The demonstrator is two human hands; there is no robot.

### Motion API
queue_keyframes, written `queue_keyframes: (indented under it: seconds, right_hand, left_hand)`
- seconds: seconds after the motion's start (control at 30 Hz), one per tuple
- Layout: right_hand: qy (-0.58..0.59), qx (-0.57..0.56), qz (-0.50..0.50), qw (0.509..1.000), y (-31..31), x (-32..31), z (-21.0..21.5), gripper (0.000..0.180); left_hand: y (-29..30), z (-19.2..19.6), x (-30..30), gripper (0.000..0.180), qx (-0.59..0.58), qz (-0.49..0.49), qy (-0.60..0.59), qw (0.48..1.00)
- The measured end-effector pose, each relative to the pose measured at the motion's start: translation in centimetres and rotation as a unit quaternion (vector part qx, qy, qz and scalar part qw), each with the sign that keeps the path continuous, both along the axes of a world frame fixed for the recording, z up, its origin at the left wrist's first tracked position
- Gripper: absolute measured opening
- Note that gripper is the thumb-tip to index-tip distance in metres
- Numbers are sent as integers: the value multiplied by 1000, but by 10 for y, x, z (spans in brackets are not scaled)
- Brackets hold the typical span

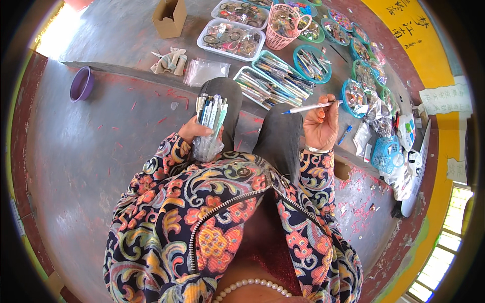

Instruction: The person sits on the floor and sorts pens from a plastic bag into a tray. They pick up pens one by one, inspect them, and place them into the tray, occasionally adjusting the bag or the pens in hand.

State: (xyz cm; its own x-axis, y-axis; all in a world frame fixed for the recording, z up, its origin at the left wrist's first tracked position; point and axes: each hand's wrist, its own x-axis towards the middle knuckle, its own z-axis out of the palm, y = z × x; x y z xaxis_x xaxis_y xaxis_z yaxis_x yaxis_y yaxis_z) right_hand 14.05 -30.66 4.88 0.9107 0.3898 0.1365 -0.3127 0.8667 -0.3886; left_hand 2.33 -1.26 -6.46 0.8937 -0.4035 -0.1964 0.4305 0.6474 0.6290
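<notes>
Left of the frame's centre, the left hand (pixel 192 129) grasped a clear plastic bag (pixel 207 151) of pens (pixel 211 112) in its fingers. Right of centre, the right hand (pixel 322 131) pinched a white pen (pixel 306 108); farther, a pen-filled tray (pixel 252 99) lay at upper centre.

The jacket (pixel 217 242) is navy-black, covered with swirls and flowers in coral pink, orange, yellow and pale blue, over a sparkly dark red top (pixel 273 260), a string of white pearls (pixel 251 282) and dark grey trousers (pixel 279 132). The bundled pens (pixel 213 113) mix white, mint green and black, while the single pen (pixel 310 107) is white with a blue end. Around them are a purple basin (pixel 89 85), a pink lattice basket (pixel 277 41), a brown box (pixel 169 22), a yellow wall (pixel 422 35) with black writing and a grey floor (pixel 76 151) streaked with red
</notes>
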Motion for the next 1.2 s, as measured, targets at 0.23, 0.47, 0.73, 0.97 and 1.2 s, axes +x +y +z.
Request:
queue_keyframes:
  seconds: [0.23, 0.47, 0.73, 0.97, 1.2]
  right_hand:
    - [49, -21, 6, 999, 1, -1, -8, 21]
    - [125, -71, 15, 990, 11, 1, -28, 23]
    - [148, -109, 12, 983, 10, -8, -35, 26]
    - [151, -100, 60, 982, 23, -28, -43, 26]
    - [115, -76, 145, 980, 39, -42, -36, 27]
  left_hand:
    - [-2, 1, 3, 60, 13, -14, 5, 1000]
    - [-9, 3, 2, 67, 8, 11, 14, 1000]
    - [-15, 13, 6, 63, -21, 7, 15, 1000]
    - [-26, 22, 6, 66, 14, 21, -1, 1000]
    - [-24, 20, 7, 65, 3, 13, 22, 1000]
